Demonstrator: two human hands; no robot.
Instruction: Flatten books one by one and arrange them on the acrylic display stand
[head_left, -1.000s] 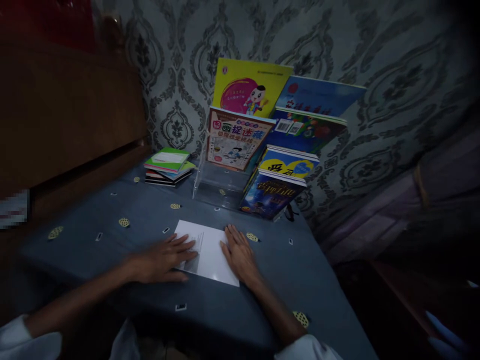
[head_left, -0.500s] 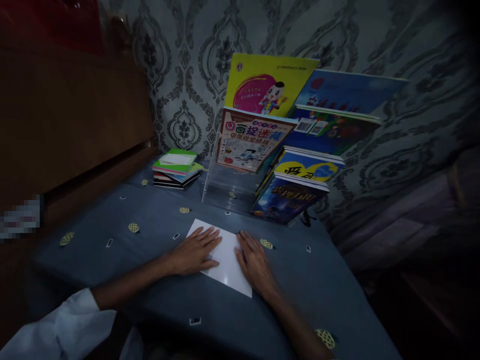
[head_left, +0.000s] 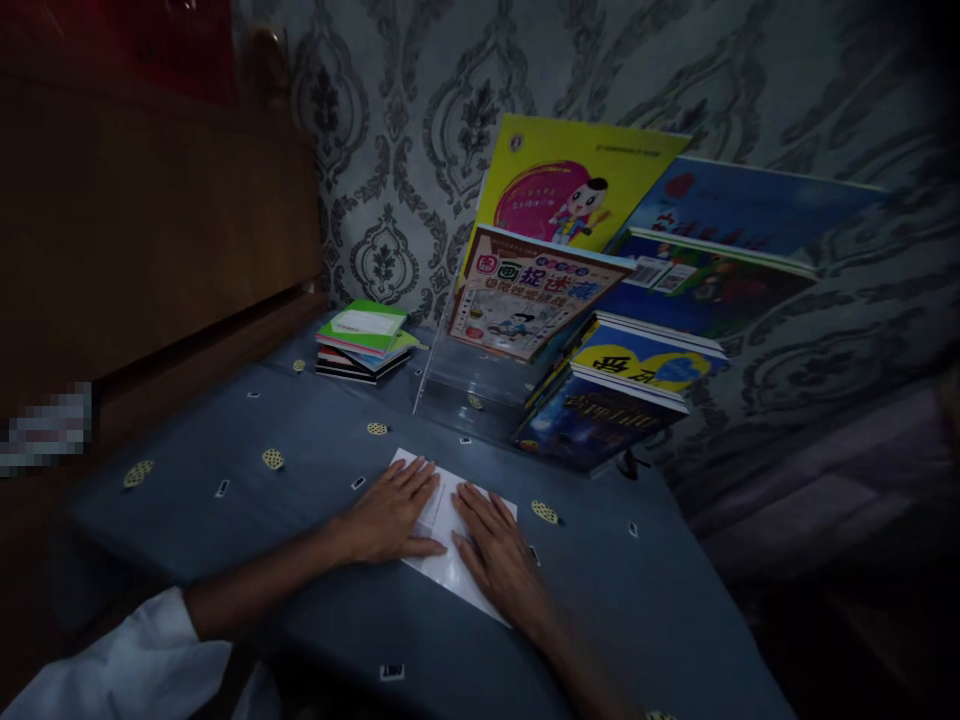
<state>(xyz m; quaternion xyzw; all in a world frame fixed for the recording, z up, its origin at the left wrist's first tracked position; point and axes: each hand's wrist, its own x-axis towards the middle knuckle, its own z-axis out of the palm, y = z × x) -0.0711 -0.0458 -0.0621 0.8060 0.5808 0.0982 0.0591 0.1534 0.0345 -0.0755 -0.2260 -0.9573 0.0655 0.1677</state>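
Note:
A white sheet of paper [head_left: 444, 572], glossy in the light, lies on the blue-grey tablecloth [head_left: 315, 610]. On its left part rests my left hand [head_left: 394, 515], palm down with the fingers stretched out. My right hand [head_left: 495, 555] lies flat over the right part of the sheet, its fingers extended toward the far edge. Between the two hands a strip of the white surface shows. Both palms hide much of the paper, and I cannot tell whether it is folded.
Behind the paper stands a clear acrylic rack [head_left: 465, 395] holding several books, among them a yellow one [head_left: 600, 160] and a dark blue one [head_left: 592, 420]. A stack of booklets [head_left: 364, 345] sits at the back left. Wooden furniture [head_left: 150, 230] borders the left; patterned wallpaper [head_left: 382, 250] rises behind.
My right hand has slid left across the paper, closer to my left hand, which stays on the left part. The view has turned slightly, shifting the books to the right.

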